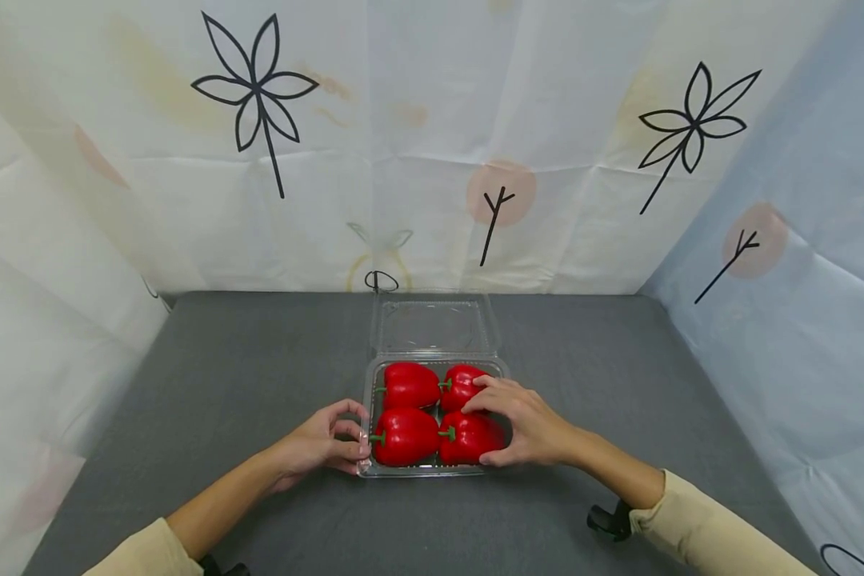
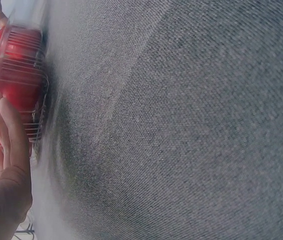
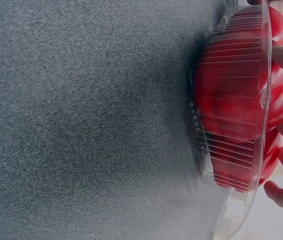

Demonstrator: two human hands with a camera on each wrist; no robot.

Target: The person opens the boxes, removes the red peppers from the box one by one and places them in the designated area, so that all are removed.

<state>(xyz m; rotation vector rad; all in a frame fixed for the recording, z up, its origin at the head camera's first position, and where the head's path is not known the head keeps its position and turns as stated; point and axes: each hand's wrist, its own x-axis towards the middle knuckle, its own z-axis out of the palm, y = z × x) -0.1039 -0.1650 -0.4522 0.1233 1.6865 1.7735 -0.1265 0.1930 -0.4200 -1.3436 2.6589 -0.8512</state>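
Note:
Four-cornered and clear, a hinged plastic container [image 1: 432,470] lies on the table, its lid [image 1: 435,326] flipped back. Several red bell peppers with green stems fill it in two rows. My left hand [image 1: 329,442] holds the container's left rim with thumb and fingers; the left wrist view shows that hand [image 2: 12,145] along the ribbed side wall. My right hand [image 1: 520,420] reaches over the front right bell pepper [image 1: 468,438], thumb at its front and fingers behind it. Its fingertips also lie by the back right bell pepper [image 1: 461,386]. Through the wall, the right wrist view shows a bell pepper [image 3: 226,95].
A dark grey cloth-covered table [image 1: 259,344] lies beneath everything. Behind it hangs a white curtain [image 1: 418,104] with plant drawings, and similar sheets flank both sides. Black straps [image 1: 610,520] sit at the wrists near the beige sleeves.

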